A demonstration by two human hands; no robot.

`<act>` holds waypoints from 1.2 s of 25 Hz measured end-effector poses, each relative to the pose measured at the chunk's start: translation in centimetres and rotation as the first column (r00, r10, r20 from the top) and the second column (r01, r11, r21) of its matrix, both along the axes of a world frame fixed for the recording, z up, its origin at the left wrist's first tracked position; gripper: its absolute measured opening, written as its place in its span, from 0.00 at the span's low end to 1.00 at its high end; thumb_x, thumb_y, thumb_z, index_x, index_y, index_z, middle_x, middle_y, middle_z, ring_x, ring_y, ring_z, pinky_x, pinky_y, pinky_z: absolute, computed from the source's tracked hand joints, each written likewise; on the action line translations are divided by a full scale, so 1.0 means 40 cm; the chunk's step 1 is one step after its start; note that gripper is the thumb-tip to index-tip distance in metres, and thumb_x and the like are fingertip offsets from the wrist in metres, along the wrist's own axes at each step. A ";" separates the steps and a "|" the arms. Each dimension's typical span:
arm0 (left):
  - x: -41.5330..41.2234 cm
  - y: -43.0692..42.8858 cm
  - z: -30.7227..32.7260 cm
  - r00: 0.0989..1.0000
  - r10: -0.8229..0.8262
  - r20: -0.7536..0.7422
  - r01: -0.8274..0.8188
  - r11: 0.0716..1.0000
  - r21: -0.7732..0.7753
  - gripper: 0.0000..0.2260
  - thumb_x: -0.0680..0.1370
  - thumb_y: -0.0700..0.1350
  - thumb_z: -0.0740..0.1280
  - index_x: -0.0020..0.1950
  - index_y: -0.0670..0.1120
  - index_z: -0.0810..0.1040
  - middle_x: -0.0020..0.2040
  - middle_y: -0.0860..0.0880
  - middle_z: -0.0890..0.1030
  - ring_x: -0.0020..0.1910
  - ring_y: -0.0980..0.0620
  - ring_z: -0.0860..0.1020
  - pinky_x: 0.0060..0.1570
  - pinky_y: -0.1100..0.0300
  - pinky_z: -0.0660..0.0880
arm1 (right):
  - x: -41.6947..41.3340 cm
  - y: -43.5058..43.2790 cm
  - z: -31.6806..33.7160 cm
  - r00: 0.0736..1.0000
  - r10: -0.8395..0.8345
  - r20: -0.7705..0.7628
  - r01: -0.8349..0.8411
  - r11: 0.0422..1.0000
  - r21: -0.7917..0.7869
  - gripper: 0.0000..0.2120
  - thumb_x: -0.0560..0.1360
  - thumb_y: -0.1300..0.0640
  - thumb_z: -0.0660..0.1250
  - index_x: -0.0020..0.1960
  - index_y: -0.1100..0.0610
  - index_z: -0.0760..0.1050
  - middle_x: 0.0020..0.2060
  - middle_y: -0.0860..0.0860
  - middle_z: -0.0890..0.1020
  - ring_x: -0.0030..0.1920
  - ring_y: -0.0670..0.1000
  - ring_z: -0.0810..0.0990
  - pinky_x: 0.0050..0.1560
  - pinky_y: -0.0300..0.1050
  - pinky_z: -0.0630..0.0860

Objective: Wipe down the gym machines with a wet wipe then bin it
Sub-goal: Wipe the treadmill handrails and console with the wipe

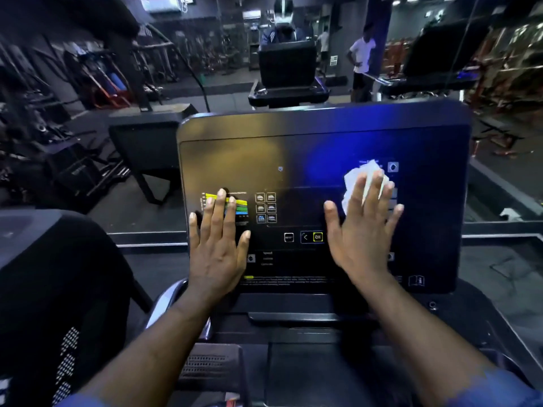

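Note:
A black treadmill console [293,160] with printed icons and buttons fills the middle of the view. My right hand [364,227] lies flat on its right half, fingers straight and spread, pressing a crumpled white wet wipe [354,183] against the panel. The wipe sticks out above and left of my fingers. My left hand [217,242] rests flat on the console's left side, fingers straight, partly covering a coloured chart sticker [242,208]. It holds nothing.
A mirror wall stands behind the console, reflecting gym equipment and a standing person [363,60]. Another black machine [53,289] sits close at my lower left. A silver handlebar [167,298] runs below my left wrist. The console's tray ledge [293,317] lies under the panel.

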State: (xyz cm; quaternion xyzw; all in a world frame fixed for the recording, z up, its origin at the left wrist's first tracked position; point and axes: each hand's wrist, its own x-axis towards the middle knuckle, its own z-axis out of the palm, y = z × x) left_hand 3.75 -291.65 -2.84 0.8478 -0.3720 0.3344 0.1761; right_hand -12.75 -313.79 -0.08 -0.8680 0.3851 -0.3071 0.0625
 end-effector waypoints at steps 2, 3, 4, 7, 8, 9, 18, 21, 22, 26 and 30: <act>0.038 0.012 0.024 1.000 -0.016 0.025 0.016 1.000 -0.002 0.31 0.84 0.56 0.58 0.85 0.44 0.57 0.86 0.46 0.52 0.85 0.45 0.51 0.79 0.35 0.53 | 0.085 0.080 0.029 0.967 0.192 -0.170 -0.223 0.957 -0.185 0.42 0.80 0.27 0.45 0.85 0.50 0.38 0.84 0.50 0.39 0.84 0.57 0.37 0.79 0.67 0.37; 0.059 0.013 0.041 0.998 -0.030 0.050 0.029 1.000 0.009 0.31 0.84 0.56 0.58 0.85 0.45 0.57 0.86 0.46 0.53 0.84 0.44 0.52 0.79 0.35 0.54 | 0.111 0.112 0.033 0.914 0.285 -0.288 -0.365 0.887 -0.281 0.42 0.80 0.26 0.45 0.85 0.47 0.38 0.84 0.46 0.38 0.84 0.53 0.38 0.80 0.64 0.36; 0.077 0.012 0.058 0.996 -0.043 0.076 0.041 0.999 0.020 0.31 0.84 0.57 0.59 0.85 0.46 0.58 0.86 0.46 0.53 0.84 0.44 0.53 0.79 0.35 0.53 | 0.123 0.116 0.044 0.878 0.326 -0.351 -0.442 0.834 -0.331 0.40 0.80 0.26 0.45 0.85 0.44 0.38 0.84 0.43 0.38 0.84 0.49 0.39 0.81 0.62 0.34; 0.137 0.030 0.088 0.988 -0.071 0.134 0.071 0.997 0.000 0.30 0.84 0.57 0.60 0.85 0.48 0.59 0.86 0.46 0.54 0.84 0.44 0.54 0.80 0.35 0.52 | 0.136 0.049 0.082 0.987 0.106 -0.123 -0.133 0.962 -0.240 0.39 0.81 0.27 0.43 0.85 0.45 0.39 0.83 0.44 0.38 0.84 0.50 0.40 0.80 0.66 0.34; 0.157 0.034 0.100 0.986 -0.084 0.146 0.088 0.996 -0.019 0.30 0.84 0.57 0.60 0.84 0.48 0.60 0.85 0.46 0.55 0.84 0.44 0.54 0.80 0.35 0.52 | 0.136 0.037 0.095 0.999 -0.038 0.011 0.039 0.993 -0.110 0.40 0.81 0.28 0.41 0.85 0.48 0.38 0.84 0.47 0.38 0.84 0.53 0.39 0.79 0.69 0.37; 0.174 0.034 0.117 0.984 -0.103 0.149 0.111 0.993 -0.046 0.29 0.85 0.57 0.60 0.84 0.47 0.62 0.85 0.46 0.56 0.84 0.43 0.55 0.80 0.35 0.52 | 0.147 0.049 0.106 0.990 -0.123 0.074 0.126 0.992 -0.032 0.40 0.81 0.28 0.40 0.85 0.50 0.37 0.84 0.50 0.38 0.84 0.56 0.38 0.79 0.72 0.39; 0.251 -0.016 0.230 0.945 -0.231 0.231 0.243 0.970 -0.022 0.30 0.85 0.62 0.56 0.82 0.46 0.66 0.84 0.41 0.59 0.83 0.39 0.58 0.79 0.35 0.54 | 0.221 0.053 0.197 0.998 0.000 -0.059 -0.015 0.966 -0.258 0.37 0.82 0.29 0.43 0.85 0.44 0.37 0.84 0.44 0.42 0.84 0.47 0.40 0.81 0.65 0.38; 0.245 -0.028 0.243 0.938 -0.235 0.256 0.226 0.972 0.065 0.32 0.84 0.64 0.56 0.84 0.48 0.62 0.85 0.42 0.56 0.84 0.41 0.55 0.80 0.36 0.51 | 0.107 0.038 0.116 0.952 -0.295 0.081 0.290 0.955 0.059 0.44 0.79 0.26 0.35 0.85 0.54 0.37 0.85 0.52 0.41 0.84 0.55 0.39 0.79 0.72 0.43; 0.244 -0.036 0.251 0.935 -0.240 0.260 0.226 0.971 0.082 0.33 0.84 0.65 0.55 0.84 0.48 0.61 0.85 0.42 0.55 0.84 0.41 0.54 0.80 0.36 0.50 | 0.105 0.091 0.079 0.960 -0.275 0.041 0.275 0.961 0.014 0.46 0.79 0.26 0.35 0.85 0.57 0.38 0.84 0.54 0.40 0.84 0.57 0.38 0.79 0.72 0.42; 0.203 -0.092 0.275 0.858 -0.405 0.316 0.358 0.913 0.198 0.33 0.84 0.64 0.57 0.85 0.49 0.60 0.86 0.44 0.53 0.84 0.43 0.52 0.80 0.37 0.52 | 0.114 0.197 -0.001 0.973 -0.009 -0.229 -0.068 0.943 -0.326 0.48 0.79 0.23 0.46 0.85 0.53 0.38 0.85 0.50 0.40 0.84 0.51 0.39 0.82 0.63 0.45; 0.154 -0.115 0.223 0.867 -0.421 0.265 0.347 0.894 0.284 0.34 0.84 0.65 0.55 0.86 0.49 0.55 0.86 0.46 0.50 0.85 0.45 0.49 0.81 0.38 0.51 | 0.012 -0.012 0.096 0.950 -0.302 -0.083 0.290 0.948 -0.133 0.53 0.76 0.20 0.41 0.84 0.59 0.34 0.84 0.55 0.39 0.83 0.53 0.36 0.82 0.64 0.44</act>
